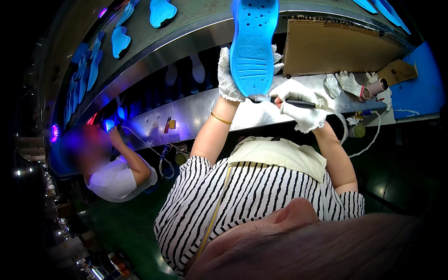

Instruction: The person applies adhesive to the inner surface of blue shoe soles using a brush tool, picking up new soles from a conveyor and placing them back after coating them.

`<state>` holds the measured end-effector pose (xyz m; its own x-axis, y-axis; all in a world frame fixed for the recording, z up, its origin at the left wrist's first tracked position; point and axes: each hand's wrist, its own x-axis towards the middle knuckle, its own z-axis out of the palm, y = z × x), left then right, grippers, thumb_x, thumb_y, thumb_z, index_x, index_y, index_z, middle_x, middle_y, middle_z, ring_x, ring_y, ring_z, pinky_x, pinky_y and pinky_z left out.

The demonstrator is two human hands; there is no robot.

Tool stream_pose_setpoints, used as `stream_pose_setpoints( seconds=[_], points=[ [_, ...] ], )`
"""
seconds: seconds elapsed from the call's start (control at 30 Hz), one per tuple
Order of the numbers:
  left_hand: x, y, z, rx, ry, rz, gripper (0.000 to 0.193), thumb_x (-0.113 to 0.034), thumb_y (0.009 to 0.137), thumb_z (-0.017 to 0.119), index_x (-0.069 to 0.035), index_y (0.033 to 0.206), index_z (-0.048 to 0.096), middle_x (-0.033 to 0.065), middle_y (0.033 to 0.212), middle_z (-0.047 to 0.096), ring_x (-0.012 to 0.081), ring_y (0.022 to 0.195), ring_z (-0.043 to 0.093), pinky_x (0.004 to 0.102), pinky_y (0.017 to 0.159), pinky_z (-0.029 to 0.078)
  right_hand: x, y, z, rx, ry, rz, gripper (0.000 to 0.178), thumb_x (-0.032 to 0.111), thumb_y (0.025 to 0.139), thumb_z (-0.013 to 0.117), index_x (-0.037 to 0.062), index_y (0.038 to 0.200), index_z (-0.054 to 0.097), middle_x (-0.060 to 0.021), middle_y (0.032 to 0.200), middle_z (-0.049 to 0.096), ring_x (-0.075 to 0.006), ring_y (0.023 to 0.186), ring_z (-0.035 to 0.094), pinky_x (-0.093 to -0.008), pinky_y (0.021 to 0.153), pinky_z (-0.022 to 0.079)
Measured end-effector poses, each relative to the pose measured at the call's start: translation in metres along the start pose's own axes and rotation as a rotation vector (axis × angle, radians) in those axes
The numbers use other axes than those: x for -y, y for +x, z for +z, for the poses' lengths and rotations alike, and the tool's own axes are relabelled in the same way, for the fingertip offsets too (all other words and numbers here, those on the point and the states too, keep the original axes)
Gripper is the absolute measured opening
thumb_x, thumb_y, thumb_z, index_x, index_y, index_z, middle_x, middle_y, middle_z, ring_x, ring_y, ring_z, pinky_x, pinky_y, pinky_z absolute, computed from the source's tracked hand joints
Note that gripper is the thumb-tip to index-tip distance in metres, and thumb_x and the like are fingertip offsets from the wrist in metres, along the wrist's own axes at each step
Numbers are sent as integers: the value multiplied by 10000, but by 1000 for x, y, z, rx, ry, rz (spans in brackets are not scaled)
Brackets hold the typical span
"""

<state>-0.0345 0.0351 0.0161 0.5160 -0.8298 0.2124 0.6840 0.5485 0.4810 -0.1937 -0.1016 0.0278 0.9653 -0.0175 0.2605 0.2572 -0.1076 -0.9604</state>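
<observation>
My left hand (227,78), in a white knit glove, grips a bright blue shoe sole (254,65) from behind, its fingertips showing past the right edge. The sole stands toe up, with small holes in the toe part and ridges across its lower half. My right hand (301,107), also gloved, is closed around a black-handled brush (298,103) that a pale tube (343,122) runs into. The brush's head (259,98) is at the sole's lower end; whether it touches, I cannot tell.
A metal bench (200,119) runs before me, a belt with blue soles (121,41) behind it. Cardboard (340,49) stands at back right, near spare gloves (349,84) and a roll (377,87). At left, a co-worker (122,175) holds a small lit blue thing (109,125).
</observation>
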Motion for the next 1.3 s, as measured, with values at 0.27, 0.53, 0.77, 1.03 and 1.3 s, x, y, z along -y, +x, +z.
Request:
stream_pose_setpoints(
  seconds=[0.27, 0.53, 0.77, 1.03, 1.3],
  points=[
    [-8, 0, -2, 42, -94, -114, 876, -670, 881, 419, -11, 1450, 320, 280, 1406, 409, 460, 1239, 462, 561, 1085, 335, 0, -5, -4, -37, 79, -70, 144, -57, 766, 628, 8, 892, 603, -71, 970, 604, -117, 835, 593, -270, 779, 481],
    [-13, 8, 8, -24, 40, -318, 741, -561, 956, 394, 48, 1378, 398, 293, 1272, 527, 381, 1130, 585, 452, 962, 504, 0, 17, -1, 33, -298, -352, 181, -56, 669, 639, 69, 796, 603, -38, 865, 651, -171, 800, 634, -294, 726, 525],
    [-11, 15, -9, -288, 352, -469, 584, -506, 925, 541, 15, 1183, 595, 201, 1014, 668, 250, 835, 694, 344, 703, 599, 3, 18, -12, 187, -250, 34, 147, 16, 658, 641, 45, 802, 640, -51, 835, 655, -155, 782, 622, -282, 742, 510],
    [-1, 19, -11, -253, 426, -548, 522, -435, 943, 550, 17, 1202, 589, 175, 1036, 681, 221, 825, 700, 323, 708, 600, 9, 16, -26, 143, -243, 45, 103, 21, 693, 661, 39, 790, 633, -54, 842, 654, -154, 783, 620, -276, 749, 510],
    [-1, 11, -3, -198, 289, -478, 603, -488, 950, 494, 28, 1257, 546, 241, 1104, 642, 323, 926, 678, 416, 795, 578, 10, -4, -54, 102, -233, 25, 139, 63, 735, 711, 42, 851, 637, -41, 877, 662, -117, 785, 610, -263, 746, 507]
  ],
)
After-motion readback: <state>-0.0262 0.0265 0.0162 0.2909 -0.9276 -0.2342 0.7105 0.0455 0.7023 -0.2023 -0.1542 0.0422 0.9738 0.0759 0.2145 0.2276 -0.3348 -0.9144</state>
